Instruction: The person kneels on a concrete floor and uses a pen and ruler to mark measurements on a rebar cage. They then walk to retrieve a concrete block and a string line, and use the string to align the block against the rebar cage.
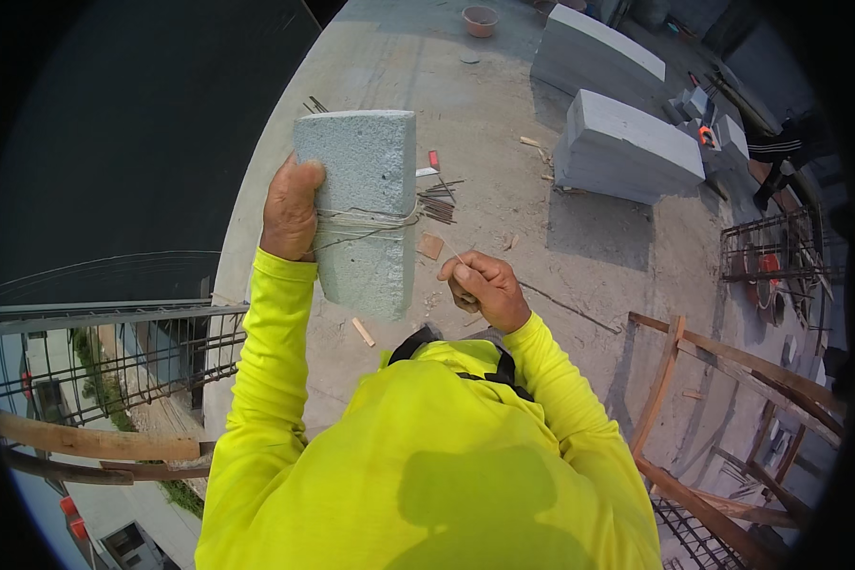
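My left hand [292, 209] is closed on the left side of a pale grey concrete block [366, 161], holding it upright in front of me. Several turns of thin string [363, 226] wrap around the block's middle, along with what looks like a darker wire or strand. To the right of the block, my right hand [487, 285] pinches the string, which runs up from the fingers toward the wrapped turns. The fingers of my left hand behind the block are hidden.
A square with a red handle [434, 160] and several thin rods [439, 204] lie on the concrete floor beyond. Large grey blocks [627, 152] stand at the far right. A dark drop borders the slab's left edge. Timber framing [660, 385] and rebar lie right; a person [788, 157] is far right.
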A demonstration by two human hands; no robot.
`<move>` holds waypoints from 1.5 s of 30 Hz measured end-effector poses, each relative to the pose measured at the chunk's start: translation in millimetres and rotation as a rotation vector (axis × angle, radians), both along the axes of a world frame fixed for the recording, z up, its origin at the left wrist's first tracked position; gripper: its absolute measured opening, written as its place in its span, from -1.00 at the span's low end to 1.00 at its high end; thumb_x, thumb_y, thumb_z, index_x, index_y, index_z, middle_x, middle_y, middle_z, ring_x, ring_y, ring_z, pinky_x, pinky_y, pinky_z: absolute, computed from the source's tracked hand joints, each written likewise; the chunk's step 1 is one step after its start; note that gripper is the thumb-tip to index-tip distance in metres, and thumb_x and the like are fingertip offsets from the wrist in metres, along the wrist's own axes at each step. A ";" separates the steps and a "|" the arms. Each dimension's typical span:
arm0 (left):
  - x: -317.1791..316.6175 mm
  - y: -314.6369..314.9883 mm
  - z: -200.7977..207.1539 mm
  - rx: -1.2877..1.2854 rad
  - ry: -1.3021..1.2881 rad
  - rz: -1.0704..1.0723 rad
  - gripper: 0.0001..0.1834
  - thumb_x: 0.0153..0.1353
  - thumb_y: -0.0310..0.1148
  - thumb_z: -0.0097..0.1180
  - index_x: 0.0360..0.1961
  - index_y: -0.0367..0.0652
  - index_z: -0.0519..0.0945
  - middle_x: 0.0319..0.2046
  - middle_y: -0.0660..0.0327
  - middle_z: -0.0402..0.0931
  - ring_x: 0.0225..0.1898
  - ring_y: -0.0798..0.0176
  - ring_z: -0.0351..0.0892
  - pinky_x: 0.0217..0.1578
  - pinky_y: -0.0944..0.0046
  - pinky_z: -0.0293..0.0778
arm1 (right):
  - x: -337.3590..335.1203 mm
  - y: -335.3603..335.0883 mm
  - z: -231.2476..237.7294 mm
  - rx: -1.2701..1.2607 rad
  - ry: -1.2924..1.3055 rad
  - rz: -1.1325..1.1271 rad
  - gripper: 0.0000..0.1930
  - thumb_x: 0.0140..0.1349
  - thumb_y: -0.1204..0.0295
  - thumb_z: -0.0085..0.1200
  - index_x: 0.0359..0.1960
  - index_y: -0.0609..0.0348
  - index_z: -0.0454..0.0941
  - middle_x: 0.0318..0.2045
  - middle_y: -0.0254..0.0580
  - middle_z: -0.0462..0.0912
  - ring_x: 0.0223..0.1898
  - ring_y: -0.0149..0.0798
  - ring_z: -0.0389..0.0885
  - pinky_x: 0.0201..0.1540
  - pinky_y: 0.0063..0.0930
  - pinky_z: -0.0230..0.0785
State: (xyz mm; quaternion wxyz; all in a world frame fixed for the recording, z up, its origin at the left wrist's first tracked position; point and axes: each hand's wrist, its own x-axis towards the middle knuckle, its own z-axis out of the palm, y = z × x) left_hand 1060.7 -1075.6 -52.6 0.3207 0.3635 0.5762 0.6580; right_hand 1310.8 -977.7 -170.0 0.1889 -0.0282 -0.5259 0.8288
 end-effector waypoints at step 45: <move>-117.0 -33.8 -106.0 -0.258 0.666 0.194 -0.61 0.34 -0.19 0.12 0.01 -0.31 0.50 -0.19 0.17 0.58 -0.17 0.32 0.53 -0.12 0.32 0.46 | 368.2 -19.6 -48.3 -0.357 -0.390 -1.952 -0.78 0.42 0.28 -0.01 -0.19 0.19 0.49 -0.66 -0.49 0.11 -0.70 -0.53 0.05 -0.67 -0.58 -0.05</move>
